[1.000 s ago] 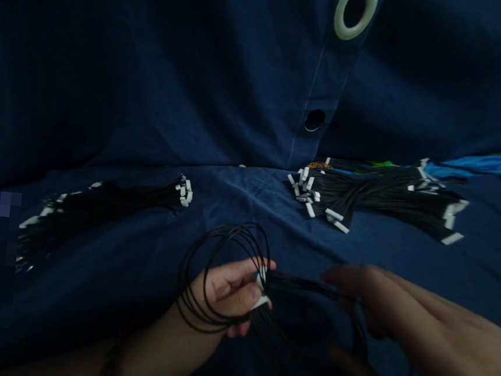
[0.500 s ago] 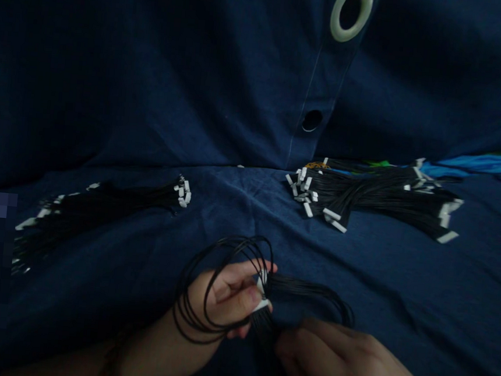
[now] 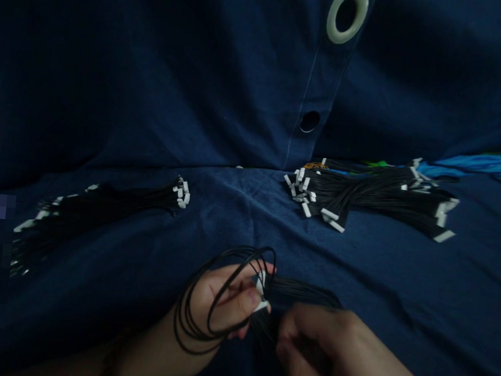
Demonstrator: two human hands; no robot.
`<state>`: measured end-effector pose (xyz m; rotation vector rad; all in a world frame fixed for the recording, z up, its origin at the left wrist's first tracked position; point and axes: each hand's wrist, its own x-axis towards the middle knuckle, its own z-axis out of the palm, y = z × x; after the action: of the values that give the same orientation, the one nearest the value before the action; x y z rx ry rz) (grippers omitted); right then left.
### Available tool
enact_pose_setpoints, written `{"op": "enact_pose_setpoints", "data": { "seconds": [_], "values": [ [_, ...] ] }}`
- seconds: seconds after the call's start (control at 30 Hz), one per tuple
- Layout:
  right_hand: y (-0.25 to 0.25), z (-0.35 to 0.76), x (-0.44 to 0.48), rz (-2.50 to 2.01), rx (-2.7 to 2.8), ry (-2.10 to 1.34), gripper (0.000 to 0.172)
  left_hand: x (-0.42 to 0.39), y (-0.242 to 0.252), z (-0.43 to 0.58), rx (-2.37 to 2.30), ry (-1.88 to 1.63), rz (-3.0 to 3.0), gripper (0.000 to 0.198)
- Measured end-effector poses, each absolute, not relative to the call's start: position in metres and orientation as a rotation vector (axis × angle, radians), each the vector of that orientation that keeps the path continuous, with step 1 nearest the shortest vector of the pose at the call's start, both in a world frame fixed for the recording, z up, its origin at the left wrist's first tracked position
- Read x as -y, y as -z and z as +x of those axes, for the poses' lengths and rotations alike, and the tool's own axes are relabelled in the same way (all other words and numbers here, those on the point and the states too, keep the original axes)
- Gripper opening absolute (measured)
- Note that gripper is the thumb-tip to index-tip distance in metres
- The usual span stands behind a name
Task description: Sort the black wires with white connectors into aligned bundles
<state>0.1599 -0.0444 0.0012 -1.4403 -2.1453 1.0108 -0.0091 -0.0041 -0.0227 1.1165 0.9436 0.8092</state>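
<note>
A bundle of black wires [image 3: 301, 287] with white connectors [image 3: 261, 291] is in my left hand [image 3: 230, 297], thumb and fingers closed on the connectors. Part of the wires curls in loops [image 3: 186, 317] over the back of that hand and round the wrist. Others run off to the right and downward. Close to the right of it, my right hand [image 3: 319, 346] is closed, thumb against the curled index finger, beside the hanging wires. Whatever it pinches is too dark to make out.
To the left lies a bundle of black wires [image 3: 113, 202] with white connectors. A larger black wire pile [image 3: 376, 196] is at the right, with blue wires [image 3: 489, 165] behind it. Dark blue cloth [image 3: 240, 210] covers the surface and hangs behind, with an eyelet ring [image 3: 347, 15].
My right hand has risen slightly and its knuckles have turned up. The wire loops over my left hand have shifted a little downward. The left hand keeps its grip.
</note>
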Motion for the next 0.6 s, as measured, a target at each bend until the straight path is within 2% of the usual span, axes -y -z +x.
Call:
{"op": "enact_pose_setpoints", "data": {
  "seconds": [0.17, 0.27, 0.33, 0.4, 0.47, 0.53, 0.6],
  "values": [
    [-0.014, 0.161, 0.033, -1.595, 1.602, -1.744, 0.01, 0.002, 0.03, -0.01, -0.914, -0.791, 1.071, 0.049],
    [-0.025, 0.173, 0.026, -1.273, 1.159, -2.233, 0.016, 0.0, 0.036, -0.012, -0.869, -0.786, 1.018, 0.051],
    [-0.033, 0.184, 0.023, -0.946, 0.979, -2.369, 0.008, 0.0, 0.036, -0.012, -0.868, -0.789, 1.007, 0.05],
    [-0.039, 0.195, 0.02, -0.799, 0.962, -2.281, 0.009, 0.0, 0.033, -0.011, -0.881, -0.796, 0.997, 0.049],
    [-0.045, 0.205, 0.014, -0.801, 1.11, -2.028, 0.012, 0.002, 0.029, -0.01, -0.896, -0.8, 0.981, 0.049],
    [-0.048, 0.216, 0.006, -0.87, 1.329, -1.631, 0.018, 0.003, 0.026, -0.01, -0.914, -0.801, 0.969, 0.047],
    [-0.048, 0.226, -0.002, -1.062, 1.571, -1.038, 0.039, 0.003, 0.025, -0.01, -0.919, -0.798, 0.975, 0.045]
  ]
}}
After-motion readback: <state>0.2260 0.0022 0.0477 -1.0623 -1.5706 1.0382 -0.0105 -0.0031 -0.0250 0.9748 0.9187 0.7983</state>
